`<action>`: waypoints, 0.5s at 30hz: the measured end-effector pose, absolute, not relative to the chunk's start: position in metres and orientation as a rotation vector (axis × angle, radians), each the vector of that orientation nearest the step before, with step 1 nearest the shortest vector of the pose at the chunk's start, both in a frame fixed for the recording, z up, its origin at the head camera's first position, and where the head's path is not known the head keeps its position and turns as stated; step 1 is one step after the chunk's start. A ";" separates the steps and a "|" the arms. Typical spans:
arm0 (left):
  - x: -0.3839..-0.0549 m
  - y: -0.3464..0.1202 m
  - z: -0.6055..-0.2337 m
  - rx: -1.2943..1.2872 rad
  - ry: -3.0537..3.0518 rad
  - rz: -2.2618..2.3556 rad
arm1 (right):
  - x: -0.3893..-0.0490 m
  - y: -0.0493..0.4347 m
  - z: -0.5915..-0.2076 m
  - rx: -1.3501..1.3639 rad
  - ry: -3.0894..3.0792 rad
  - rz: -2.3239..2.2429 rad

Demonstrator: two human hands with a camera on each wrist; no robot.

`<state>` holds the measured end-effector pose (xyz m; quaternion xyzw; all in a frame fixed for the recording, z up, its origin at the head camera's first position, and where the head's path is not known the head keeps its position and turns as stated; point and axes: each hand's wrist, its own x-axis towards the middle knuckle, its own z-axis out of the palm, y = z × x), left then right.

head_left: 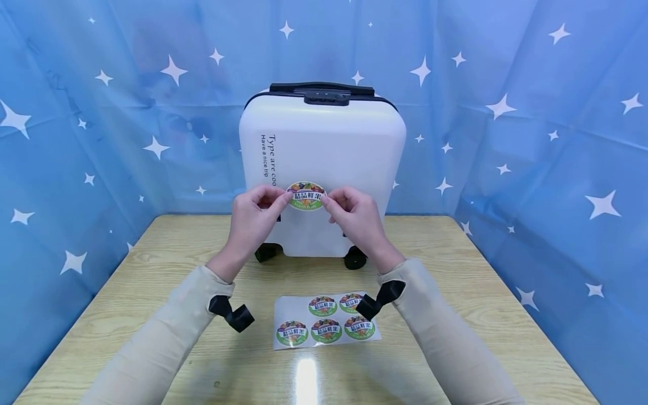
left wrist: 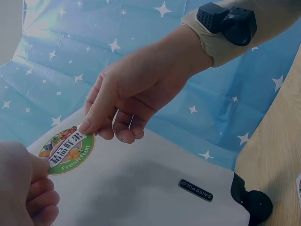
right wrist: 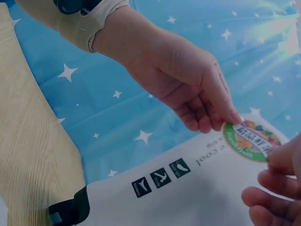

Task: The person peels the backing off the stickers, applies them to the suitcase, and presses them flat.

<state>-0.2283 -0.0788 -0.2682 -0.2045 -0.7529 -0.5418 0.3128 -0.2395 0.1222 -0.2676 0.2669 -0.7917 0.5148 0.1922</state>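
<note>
Both hands hold an oval fruit sticker with green and colourful printing in front of a white suitcase. My left hand pinches its left edge between thumb and finger. At the right edge, my right hand pinches it the same way, other fingers curled. In the left wrist view the sticker is stretched between the hands, close over the suitcase's face; I cannot tell if it touches. The right wrist view shows the sticker near the printed lettering.
On the wooden table lies a sheet with several matching stickers and a bare spot at its upper left. The suitcase stands upright on black wheels, black handle on top. Blue star-patterned curtains surround the table.
</note>
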 end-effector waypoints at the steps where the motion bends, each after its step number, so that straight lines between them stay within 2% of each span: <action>1: -0.230 -0.079 -0.269 -0.545 -1.981 -1.422 | -0.240 0.122 -0.267 0.748 -2.223 1.446; 3: -0.239 -0.082 -0.274 -0.549 -1.975 -1.412 | -0.241 0.121 -0.265 0.744 -2.222 1.449; 15: -0.244 -0.083 -0.265 -0.529 -1.971 -1.390 | -0.246 0.117 -0.255 0.744 -2.203 1.412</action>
